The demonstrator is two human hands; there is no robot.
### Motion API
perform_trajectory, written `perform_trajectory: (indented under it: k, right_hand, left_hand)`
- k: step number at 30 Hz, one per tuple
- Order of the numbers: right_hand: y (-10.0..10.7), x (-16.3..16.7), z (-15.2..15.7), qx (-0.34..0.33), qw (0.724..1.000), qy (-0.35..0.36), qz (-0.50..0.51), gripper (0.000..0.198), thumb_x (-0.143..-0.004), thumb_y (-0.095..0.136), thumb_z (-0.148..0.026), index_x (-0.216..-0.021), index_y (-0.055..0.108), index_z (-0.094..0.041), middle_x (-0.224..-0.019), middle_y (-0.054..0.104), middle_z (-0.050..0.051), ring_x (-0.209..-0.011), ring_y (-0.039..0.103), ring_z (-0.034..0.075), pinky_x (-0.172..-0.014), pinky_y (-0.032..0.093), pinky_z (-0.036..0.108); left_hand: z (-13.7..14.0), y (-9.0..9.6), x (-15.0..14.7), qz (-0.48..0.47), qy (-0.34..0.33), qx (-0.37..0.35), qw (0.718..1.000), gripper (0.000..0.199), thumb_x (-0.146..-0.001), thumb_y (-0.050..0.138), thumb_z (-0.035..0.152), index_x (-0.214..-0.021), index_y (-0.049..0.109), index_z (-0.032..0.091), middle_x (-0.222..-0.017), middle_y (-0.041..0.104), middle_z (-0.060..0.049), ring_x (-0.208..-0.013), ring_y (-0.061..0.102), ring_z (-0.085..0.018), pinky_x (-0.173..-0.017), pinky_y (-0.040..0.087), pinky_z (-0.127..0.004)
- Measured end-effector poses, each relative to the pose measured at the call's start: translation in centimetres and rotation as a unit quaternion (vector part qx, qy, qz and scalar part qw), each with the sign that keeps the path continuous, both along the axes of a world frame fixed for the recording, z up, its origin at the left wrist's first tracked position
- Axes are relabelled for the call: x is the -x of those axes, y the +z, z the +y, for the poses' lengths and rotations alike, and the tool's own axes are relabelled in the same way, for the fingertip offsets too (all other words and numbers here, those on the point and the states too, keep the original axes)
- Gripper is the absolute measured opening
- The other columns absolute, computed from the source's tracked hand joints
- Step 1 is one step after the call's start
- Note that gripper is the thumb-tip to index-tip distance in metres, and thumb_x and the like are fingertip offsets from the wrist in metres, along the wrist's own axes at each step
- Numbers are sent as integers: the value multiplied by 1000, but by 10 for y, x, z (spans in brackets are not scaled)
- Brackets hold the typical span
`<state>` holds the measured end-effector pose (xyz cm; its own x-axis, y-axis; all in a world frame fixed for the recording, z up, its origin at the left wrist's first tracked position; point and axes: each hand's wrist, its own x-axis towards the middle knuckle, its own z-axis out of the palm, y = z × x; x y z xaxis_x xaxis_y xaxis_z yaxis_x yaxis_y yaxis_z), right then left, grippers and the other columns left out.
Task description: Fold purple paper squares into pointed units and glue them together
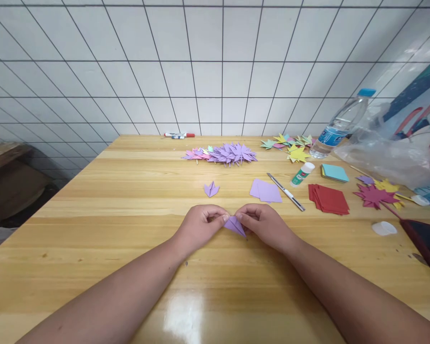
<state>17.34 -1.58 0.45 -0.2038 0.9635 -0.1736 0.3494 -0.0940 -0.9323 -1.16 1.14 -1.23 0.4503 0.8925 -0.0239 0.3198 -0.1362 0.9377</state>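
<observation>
A small fold, pinched from both sides

From where I stand, both hands are grasping the same thing: a folded purple paper (235, 226), in front of the person, low over the near half of the tabletop (93, 267). The left hand (202, 224) pinches its upper left corner between thumb and fingers, and the right hand (265, 224) grips the opposite side the same way, its curled fingers partly hidden. Holding it at two points probably keeps so small a piece steady and its creases lined up; whether its lower tip touches the wood, I cannot tell.

Just beyond the hands lies a pointed purple piece (211, 189), near enough, I would say, to serve as a comparison. Flat purple squares (265, 190) sit to its right, within easy reach, with a slim pen-like tool (285, 191) slanting beside them. A capped glue stick (303, 174) stands tilted-looking past that, near red squares (328, 199) and a stack topped with light blue (335, 173), the colours seemingly sorted for picking up.

Farther back, a heap of purple leaf shapes (232, 153) rests toward the wall, perhaps put there so the working space in front stays free
</observation>
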Motion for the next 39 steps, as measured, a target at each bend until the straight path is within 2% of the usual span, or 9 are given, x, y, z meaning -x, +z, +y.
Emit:
perform_trajectory:
  k: [5,11,14,18,23,26,29,32,39]
  right_hand:
    - [-2,1,-2,-21,999,-3,-32,18,-80,51,-31,-69,56,-18,-58,57,-2,-52,52,10,-50,41,21]
    - [0,-1,-6,-173,963,51,-199,13,-78,51,-20,-69,60,-19,-65,59,-1,-59,50,11,-53,36,21]
    - [1,-1,-7,-201,953,60,-218,11,-78,52,-20,-73,62,-21,-68,61,-1,-61,51,12,-55,35,22]
    - [0,0,-7,-192,960,37,-199,12,-80,52,-23,-74,61,-20,-68,62,-1,-59,52,11,-54,36,22]
    - [2,-2,-7,-223,953,67,-192,11,-80,53,-21,-73,62,-20,-69,62,0,-62,52,11,-56,37,22]
    - [5,-1,-9,-204,968,41,-142,10,-81,52,-23,-82,61,-21,-74,62,1,-66,55,12,-56,40,22]
    - [4,2,-12,-142,989,47,-13,48,-77,59,-24,-122,42,-25,-100,61,5,-84,58,14,-60,47,22]
    - [1,5,-12,-115,991,48,46,78,-71,65,-20,-134,20,-28,-106,58,5,-88,58,15,-64,49,24]
    - [-1,4,-6,-105,994,-27,8,57,-75,58,-19,-126,34,-25,-77,60,-1,-69,58,13,-60,46,24]
  left_hand:
    - [-2,1,0,26,-9,-18,999,21,-79,53,31,-79,68,16,-76,69,-4,-68,60,-15,-62,45,-23]
    - [-5,4,0,82,-39,-82,993,18,-76,57,32,-82,69,20,-76,67,-2,-63,54,-12,-57,40,-22]
    - [-4,0,0,87,-38,-61,994,19,-76,57,33,-81,69,19,-69,64,-1,-56,50,-11,-52,36,-21]
    - [-2,-2,0,66,-9,-39,997,21,-77,56,35,-80,66,17,-65,61,-1,-56,50,-11,-53,38,-21]
    - [-1,4,-1,62,-30,-102,992,14,-75,59,29,-75,68,18,-76,61,-3,-66,52,-12,-61,40,-22]
    - [1,7,0,15,-14,-65,998,16,-75,60,31,-74,67,16,-77,63,-4,-70,55,-14,-64,43,-23]
    - [3,10,2,-38,21,10,999,21,-75,61,34,-77,66,14,-79,66,-5,-73,58,-15,-67,45,-25]
    - [3,11,1,-63,32,45,996,23,-74,62,36,-79,65,14,-80,68,-6,-74,59,-16,-69,45,-26]
    - [-1,9,-1,-27,-1,39,999,22,-72,62,35,-77,65,14,-73,68,-4,-67,59,-15,-62,44,-24]
